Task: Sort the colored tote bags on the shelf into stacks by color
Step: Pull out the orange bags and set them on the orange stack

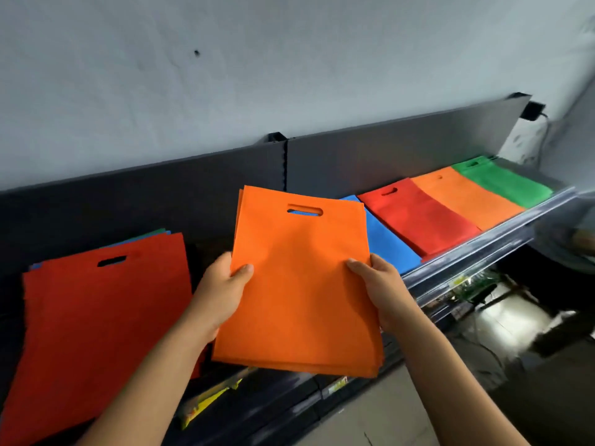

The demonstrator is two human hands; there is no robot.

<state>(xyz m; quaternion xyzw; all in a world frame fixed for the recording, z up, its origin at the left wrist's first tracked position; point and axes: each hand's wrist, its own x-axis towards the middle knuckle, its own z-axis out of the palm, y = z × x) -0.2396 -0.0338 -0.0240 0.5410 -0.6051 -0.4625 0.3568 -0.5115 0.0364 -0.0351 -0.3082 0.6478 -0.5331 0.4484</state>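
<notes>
A bundle of orange tote bags (299, 278) is held above the shelf's front edge, handle cut-out pointing away from me. My left hand (219, 294) grips its left edge, thumb on top. My right hand (383, 291) grips its right edge the same way. To the left lies a mixed pile with a red bag (96, 333) on top and blue and green edges showing behind it. To the right, along the shelf, lie a blue stack (389, 243), a red stack (418, 217), an orange stack (463, 197) and a green stack (502, 181).
The dark shelf back panel (193, 194) runs behind the bags under a pale wall. A clear price rail (483, 249) edges the shelf at the right. Lower shelves with packaged goods (209, 400) sit below, and the floor shows at the bottom right.
</notes>
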